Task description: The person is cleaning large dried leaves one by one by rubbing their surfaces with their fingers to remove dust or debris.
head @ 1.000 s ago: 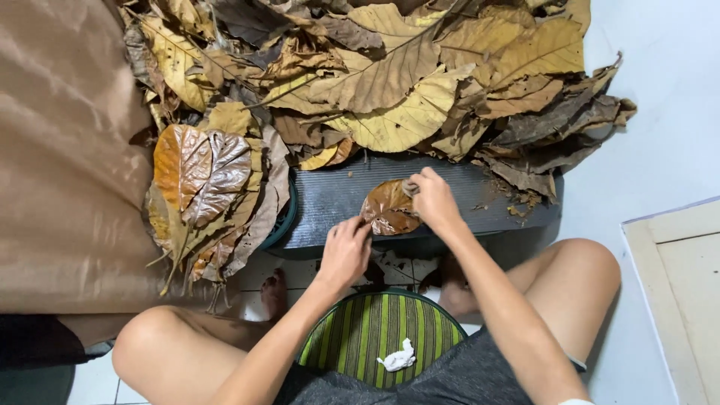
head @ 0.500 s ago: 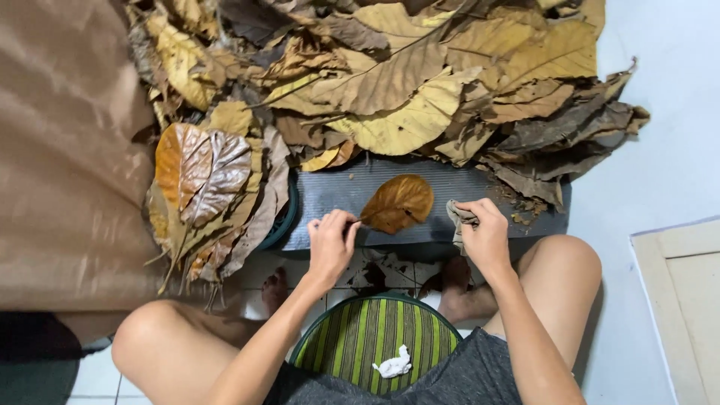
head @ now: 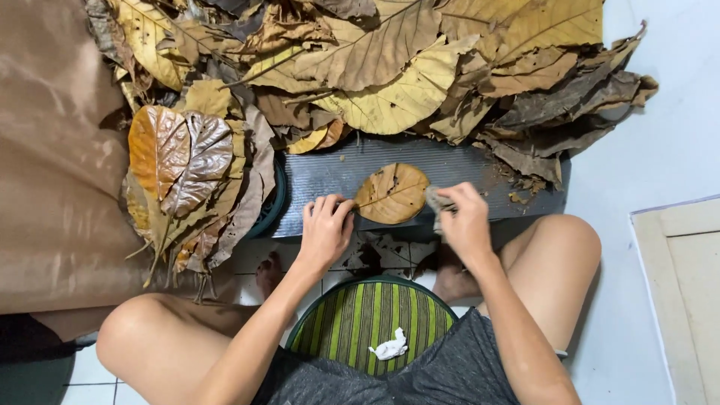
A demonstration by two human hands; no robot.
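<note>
A brown oval dry leaf lies flat on a dark ribbed mat. My left hand pinches the leaf's stem end at its left edge and pins it to the mat. My right hand is closed on a small grey cloth that touches the leaf's right edge. A big heap of dry yellow and brown leaves lies just beyond the mat.
A stack of glossy brown leaves rests on a dark round container at the left, next to brown fabric. A green striped stool with a crumpled white scrap sits between my knees. A pale board lies at the right.
The leaf went from under both hands to lying flat on the mat. My left hand slid to its stem end; my right hand moved right, then back to the leaf's edge with the cloth.
</note>
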